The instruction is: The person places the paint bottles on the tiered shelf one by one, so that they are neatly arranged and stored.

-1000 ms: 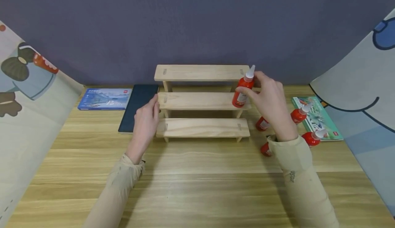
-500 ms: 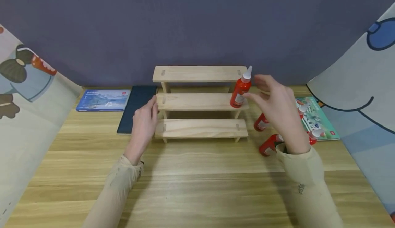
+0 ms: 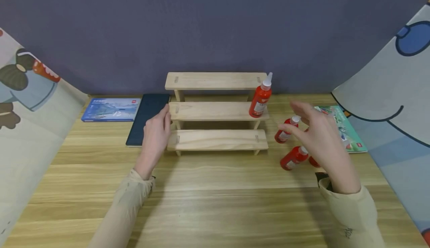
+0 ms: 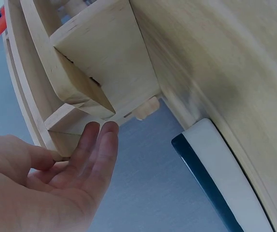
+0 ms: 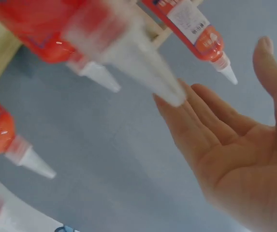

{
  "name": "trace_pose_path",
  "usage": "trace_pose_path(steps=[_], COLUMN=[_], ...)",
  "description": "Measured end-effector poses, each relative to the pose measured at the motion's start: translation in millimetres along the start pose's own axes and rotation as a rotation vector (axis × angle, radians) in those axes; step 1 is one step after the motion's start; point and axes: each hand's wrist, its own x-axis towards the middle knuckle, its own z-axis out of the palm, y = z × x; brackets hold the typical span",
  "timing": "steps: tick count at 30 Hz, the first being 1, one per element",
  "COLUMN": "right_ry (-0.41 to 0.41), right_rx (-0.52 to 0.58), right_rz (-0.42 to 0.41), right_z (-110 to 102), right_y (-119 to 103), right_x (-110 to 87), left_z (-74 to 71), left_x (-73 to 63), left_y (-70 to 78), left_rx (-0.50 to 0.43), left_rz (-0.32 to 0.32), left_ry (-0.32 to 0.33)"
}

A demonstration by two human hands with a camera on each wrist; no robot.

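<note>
A three-tier wooden step shelf (image 3: 215, 110) stands against the dark back wall. At the left end of its middle board, my left hand (image 3: 156, 133) holds the edge between thumb and fingers, as the left wrist view shows at the board's corner (image 4: 63, 142). On the right end of that same tier stands a red squeeze bottle (image 3: 259, 103) with a white pointed cap. My right hand (image 3: 320, 140) is empty, thumb and fingers spread apart, above several similar red bottles (image 3: 294, 158) on the table. In the right wrist view a bottle's white nozzle (image 5: 143, 63) overlaps the fingertips.
A dark blue book (image 3: 146, 118) and a blue boxed set (image 3: 111, 109) lie left of the shelf. A green book (image 3: 352, 134) lies at the right, partly behind my right hand. Cartoon-printed panels (image 3: 376, 87) flank the wooden table (image 3: 215, 203).
My right hand has let go of the red bottle, leaving it standing on the middle tier, and has moved right and nearer over the other bottles. My left hand stays at the shelf.
</note>
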Motion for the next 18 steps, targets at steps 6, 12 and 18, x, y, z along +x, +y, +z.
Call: trace_pose_path(steps=[6, 12, 18], right_ry=[-0.024, -0.023, -0.032], right_rx=[-0.024, -0.004, -0.006], right_rz=[0.006, 0.008, 0.004], right_z=[1.8, 2.2, 3.7], right_y=[14.6, 27.6, 38.7], right_x=[-18.2, -33.2, -46.2], left_z=[0.5, 1.4, 2.5], left_x=[0.7, 1.5, 1.0], left_y=[0.1, -1.1, -2.3], left_rx=[-0.003, 0.001, 0.004], left_rz=[0.006, 0.020, 0.013], left_ry=[0.006, 0.018, 0.010])
